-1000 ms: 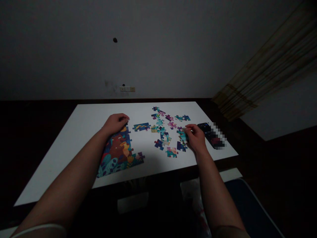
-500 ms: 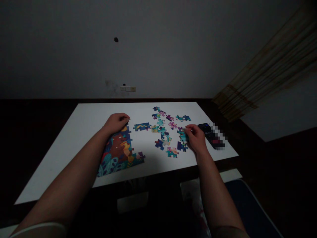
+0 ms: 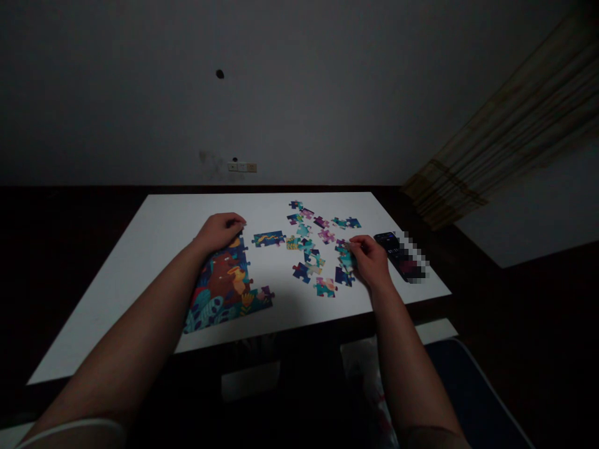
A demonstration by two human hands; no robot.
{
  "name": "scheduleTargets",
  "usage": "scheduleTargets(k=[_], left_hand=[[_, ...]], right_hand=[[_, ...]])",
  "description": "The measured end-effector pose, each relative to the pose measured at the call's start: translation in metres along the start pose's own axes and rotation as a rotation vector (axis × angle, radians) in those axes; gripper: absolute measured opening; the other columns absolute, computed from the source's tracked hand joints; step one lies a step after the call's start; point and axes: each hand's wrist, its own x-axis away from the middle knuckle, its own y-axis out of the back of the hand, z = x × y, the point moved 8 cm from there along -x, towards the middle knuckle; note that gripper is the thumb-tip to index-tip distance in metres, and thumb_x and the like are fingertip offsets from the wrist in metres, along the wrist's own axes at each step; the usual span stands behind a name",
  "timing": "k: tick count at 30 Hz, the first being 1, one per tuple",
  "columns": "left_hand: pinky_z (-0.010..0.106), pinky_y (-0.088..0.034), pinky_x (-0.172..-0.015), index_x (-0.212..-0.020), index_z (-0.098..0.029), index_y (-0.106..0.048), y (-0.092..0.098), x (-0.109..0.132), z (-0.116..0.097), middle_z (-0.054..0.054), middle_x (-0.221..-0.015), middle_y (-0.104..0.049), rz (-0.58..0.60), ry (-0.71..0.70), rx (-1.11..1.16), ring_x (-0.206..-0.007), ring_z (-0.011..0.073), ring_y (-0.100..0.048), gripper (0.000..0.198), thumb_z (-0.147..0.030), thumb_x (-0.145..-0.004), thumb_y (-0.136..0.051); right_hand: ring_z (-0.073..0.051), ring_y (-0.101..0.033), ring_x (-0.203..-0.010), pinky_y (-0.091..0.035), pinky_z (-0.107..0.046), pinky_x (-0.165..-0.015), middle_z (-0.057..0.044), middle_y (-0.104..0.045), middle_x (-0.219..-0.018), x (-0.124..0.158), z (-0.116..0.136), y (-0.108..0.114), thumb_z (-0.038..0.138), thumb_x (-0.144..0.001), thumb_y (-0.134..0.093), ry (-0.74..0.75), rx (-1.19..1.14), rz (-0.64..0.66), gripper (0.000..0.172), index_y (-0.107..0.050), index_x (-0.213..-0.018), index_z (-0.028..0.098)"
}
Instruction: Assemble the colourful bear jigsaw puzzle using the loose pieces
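A partly joined jigsaw puzzle [image 3: 224, 277] with a brown bear and blue leaves lies on the left of the white table [image 3: 116, 249]. My left hand [image 3: 221, 231] rests at its upper edge, fingers curled and tips together; what they hold, if anything, is hidden. On the right, my right hand [image 3: 369, 255] pinches a puzzle piece [image 3: 347, 246], mostly covered by the fingers, above other teal pieces. Between the hands lie a joined dark-blue strip [image 3: 268, 239] with a yellow wavy shape and several loose puzzle pieces [image 3: 326, 287].
A phone [image 3: 397, 255] with a lit screen, partly blurred out, lies beyond my right hand near the table's right edge. Behind the table stands a wall with sockets [image 3: 242, 167]. A curtain [image 3: 468, 162] hangs at the right, and a dark blue seat [image 3: 472, 393] is below.
Hardly anything differs. My right hand has shifted very slightly to the left over the pieces; my left hand stays put.
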Motion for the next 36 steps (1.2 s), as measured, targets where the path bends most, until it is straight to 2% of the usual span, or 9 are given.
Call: scheduleTargets(k=[8,16,20,24,29,36], left_hand=[[0.048,-0.07,-0.105,-0.111,-0.026,-0.1,-0.0006,0.0005,-0.0034,0.013,-0.112,-0.098,0.014,0.003,-0.046,-0.106,0.0362,-0.088,0.039,-0.053,-0.093,-0.08],[0.047,-0.07,-0.099,-0.111,-0.026,-0.1,-0.0011,0.0006,-0.0042,0.012,-0.106,-0.097,0.019,-0.002,-0.036,-0.101,0.0356,-0.087,0.04,-0.058,-0.093,-0.083],[0.047,-0.07,-0.1,-0.112,-0.026,-0.1,-0.0015,0.0008,-0.0042,0.013,-0.108,-0.096,0.027,0.0,-0.031,-0.102,0.0348,-0.086,0.037,-0.054,-0.095,-0.083],[0.048,-0.069,-0.101,-0.116,-0.025,-0.1,-0.0026,0.0006,-0.0028,0.013,-0.107,-0.095,0.036,0.009,-0.049,-0.101,0.0337,-0.086,0.037,-0.049,-0.097,-0.08],[0.048,-0.068,-0.099,-0.116,-0.024,-0.1,-0.0035,-0.0005,-0.0013,0.013,-0.106,-0.095,0.033,-0.009,-0.05,-0.1,0.0341,-0.085,0.04,-0.053,-0.098,-0.078],[0.05,-0.069,-0.107,-0.112,-0.026,-0.1,-0.0039,-0.0016,-0.001,0.013,-0.112,-0.097,0.033,-0.019,-0.046,-0.107,0.0365,-0.088,0.039,-0.055,-0.096,-0.08]], right_hand=[[-0.031,-0.074,-0.091,-0.058,-0.046,-0.089,-0.006,-0.083,-0.093,-0.0003,-0.0019,-0.0021,0.063,-0.099,-0.085,0.007,0.041,0.03,0.037,-0.086,-0.104,0.026],[-0.034,-0.073,-0.088,-0.06,-0.049,-0.087,-0.007,-0.084,-0.09,-0.0014,-0.0061,-0.0029,0.063,-0.099,-0.088,0.002,0.025,0.054,0.031,-0.086,-0.101,0.032],[-0.034,-0.076,-0.089,-0.063,-0.051,-0.089,-0.006,-0.084,-0.091,-0.0016,-0.0053,-0.003,0.066,-0.1,-0.086,0.013,0.031,0.055,0.036,-0.086,-0.102,0.031],[-0.036,-0.076,-0.091,-0.064,-0.053,-0.089,-0.008,-0.086,-0.092,-0.0017,-0.0051,-0.0032,0.066,-0.099,-0.089,0.011,0.035,0.064,0.032,-0.086,-0.1,0.034],[-0.036,-0.076,-0.092,-0.061,-0.053,-0.092,-0.008,-0.086,-0.094,-0.0008,-0.0045,-0.0029,0.064,-0.101,-0.087,0.013,0.034,0.067,0.032,-0.087,-0.102,0.032],[-0.033,-0.075,-0.092,-0.062,-0.05,-0.091,-0.009,-0.087,-0.095,-0.0005,-0.0012,-0.0037,0.064,-0.098,-0.087,-0.001,0.048,0.063,0.034,-0.084,-0.099,0.03]])
